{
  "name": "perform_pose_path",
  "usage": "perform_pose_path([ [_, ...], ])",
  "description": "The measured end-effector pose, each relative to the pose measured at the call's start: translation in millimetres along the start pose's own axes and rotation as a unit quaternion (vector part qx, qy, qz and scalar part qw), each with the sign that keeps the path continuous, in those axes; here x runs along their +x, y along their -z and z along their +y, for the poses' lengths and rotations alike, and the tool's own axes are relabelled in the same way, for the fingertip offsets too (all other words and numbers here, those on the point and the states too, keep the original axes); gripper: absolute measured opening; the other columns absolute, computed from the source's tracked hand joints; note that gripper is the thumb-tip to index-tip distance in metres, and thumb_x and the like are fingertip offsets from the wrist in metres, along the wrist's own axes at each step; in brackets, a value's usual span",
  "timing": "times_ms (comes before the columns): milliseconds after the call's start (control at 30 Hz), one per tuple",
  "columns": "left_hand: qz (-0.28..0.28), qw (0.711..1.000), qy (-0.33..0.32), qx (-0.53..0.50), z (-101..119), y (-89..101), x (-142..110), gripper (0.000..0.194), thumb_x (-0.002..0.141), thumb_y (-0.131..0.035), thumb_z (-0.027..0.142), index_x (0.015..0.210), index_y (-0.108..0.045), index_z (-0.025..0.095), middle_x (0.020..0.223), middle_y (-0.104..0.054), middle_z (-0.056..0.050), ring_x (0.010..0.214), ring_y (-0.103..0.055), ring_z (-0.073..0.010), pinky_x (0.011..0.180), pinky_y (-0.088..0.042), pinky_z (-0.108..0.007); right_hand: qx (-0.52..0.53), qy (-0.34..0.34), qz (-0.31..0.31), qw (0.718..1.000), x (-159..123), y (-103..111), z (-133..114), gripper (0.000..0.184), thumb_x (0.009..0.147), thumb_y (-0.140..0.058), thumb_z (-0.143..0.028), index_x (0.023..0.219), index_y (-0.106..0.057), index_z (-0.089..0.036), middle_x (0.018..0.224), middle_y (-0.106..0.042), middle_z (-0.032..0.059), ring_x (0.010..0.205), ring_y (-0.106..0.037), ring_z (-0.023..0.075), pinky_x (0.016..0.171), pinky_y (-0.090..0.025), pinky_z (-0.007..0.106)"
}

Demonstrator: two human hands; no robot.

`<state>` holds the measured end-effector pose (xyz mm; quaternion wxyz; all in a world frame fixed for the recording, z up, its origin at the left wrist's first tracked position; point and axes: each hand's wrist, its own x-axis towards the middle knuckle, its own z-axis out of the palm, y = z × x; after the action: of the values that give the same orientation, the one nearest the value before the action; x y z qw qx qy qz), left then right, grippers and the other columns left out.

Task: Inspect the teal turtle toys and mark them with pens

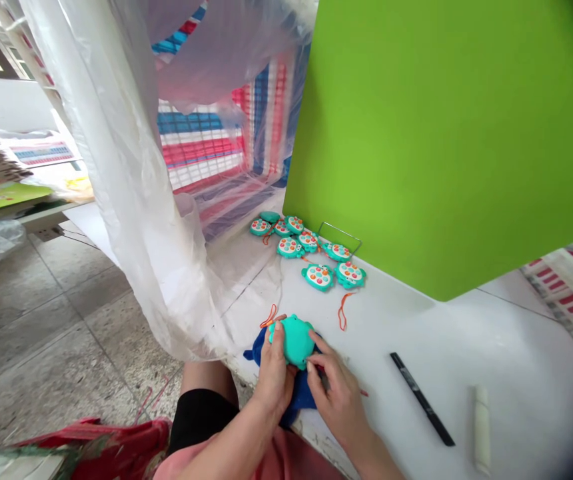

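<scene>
"Going by the head view, where was the turquoise toy (297, 341), and how did each grip stand?"

"It was between the person's two hands, plain side up, over a blue cloth (306, 395) at the near edge of the worktop (366, 340); the left hand (274, 375) had its grip closed around one side, thumb on top; the right hand (337, 385) had its grip pinched on what looked like a thin red item (364, 393), fingertips at the toy's edge."

"How much looked done?"

"That one seemed midway, in my judgement, since both hands were busy on it; farther back, a cluster of similar toys (318, 277) lay near a green board (441, 147), most with dotted faces up; whether those were finished or waiting, I could not tell."

"Any loose parts?"

"One orange loop (343, 312) lay by itself, near the cluster; another loop (270, 315) showed just beside the held toy, though its attachment was unclear; a black pen (421, 400) and a pale marker (482, 430) lay off to the right, in neither grip."
</scene>
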<state>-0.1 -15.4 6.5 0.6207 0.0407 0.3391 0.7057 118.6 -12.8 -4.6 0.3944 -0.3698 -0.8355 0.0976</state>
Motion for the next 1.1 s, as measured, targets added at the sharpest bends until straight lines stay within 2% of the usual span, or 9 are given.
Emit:
perform_pose_path([
  [67,-0.006,1.000,0.006,-0.013,0,0.6,0,0.044,0.084,-0.055,0.050,0.114,-0.054,0.018,0.095,-0.067,-0.007,0.084,-0.064,-0.0194,0.078,-0.048,-0.032,-0.004,0.001,-0.002,1.000,3,1,-5,0.012,0.091,-0.045,-0.015,0.095,-0.055,-0.020,0.118,-0.057,0.0148,0.103,-0.059,0.0228,0.084,-0.053,0.038],
  [167,-0.013,0.999,0.011,-0.035,-1,0.8,-1,0.043,0.086,-0.052,0.050,0.113,-0.054,0.017,0.093,-0.067,-0.007,0.085,-0.064,-0.0200,0.081,-0.047,-0.033,-0.009,-0.005,-0.005,1.000,9,1,-11,0.015,0.092,-0.043,-0.016,0.093,-0.057,-0.020,0.100,-0.056,0.0112,0.089,-0.060,0.0208,0.076,-0.055,0.037],
  [233,-0.012,0.999,0.008,-0.038,-1,0.7,-2,0.041,0.086,-0.053,0.049,0.111,-0.055,0.018,0.092,-0.067,-0.006,0.085,-0.064,-0.0200,0.083,-0.047,-0.033,-0.007,-0.008,-0.014,1.000,11,0,-13,0.015,0.092,-0.043,-0.016,0.093,-0.057,-0.020,0.095,-0.055,0.0099,0.084,-0.059,0.0201,0.073,-0.055,0.036],
  [333,-0.011,1.000,0.000,-0.027,-2,0.7,-2,0.040,0.085,-0.054,0.048,0.112,-0.055,0.018,0.093,-0.067,-0.005,0.086,-0.064,-0.0199,0.084,-0.046,-0.033,-0.011,0.002,-0.018,1.000,15,-1,-14,0.014,0.091,-0.044,-0.014,0.093,-0.057,-0.019,0.093,-0.055,0.0093,0.084,-0.058,0.0202,0.073,-0.053,0.036],
  [533,-0.011,1.000,-0.008,-0.010,-1,-1.1,-3,0.038,0.084,-0.056,0.048,0.109,-0.056,0.020,0.087,-0.064,-0.003,0.086,-0.062,-0.0180,0.085,-0.045,-0.032,-0.029,0.015,0.013,0.999,19,-2,-14,0.013,0.092,-0.044,-0.014,0.091,-0.056,-0.019,0.089,-0.055,0.0074,0.081,-0.057,0.0186,0.071,-0.052,0.034],
  [700,-0.008,1.000,-0.006,-0.008,0,-2.1,-4,0.039,0.084,-0.057,0.048,0.111,-0.055,0.020,0.088,-0.063,-0.003,0.086,-0.062,-0.0183,0.086,-0.044,-0.033,-0.016,0.026,-0.003,1.000,17,-3,-12,0.011,0.090,-0.046,-0.012,0.092,-0.056,-0.017,0.091,-0.054,0.0073,0.084,-0.056,0.0182,0.074,-0.051,0.033],
  [1100,-0.013,1.000,-0.006,-0.004,0,-1.6,-5,0.039,0.084,-0.057,0.046,0.111,-0.055,0.019,0.086,-0.063,-0.003,0.086,-0.061,-0.0182,0.085,-0.044,-0.032,-0.034,0.023,0.010,0.999,17,-3,-13,0.010,0.088,-0.049,-0.012,0.091,-0.057,-0.017,0.092,-0.055,0.0079,0.084,-0.056,0.0192,0.072,-0.049,0.034],
])
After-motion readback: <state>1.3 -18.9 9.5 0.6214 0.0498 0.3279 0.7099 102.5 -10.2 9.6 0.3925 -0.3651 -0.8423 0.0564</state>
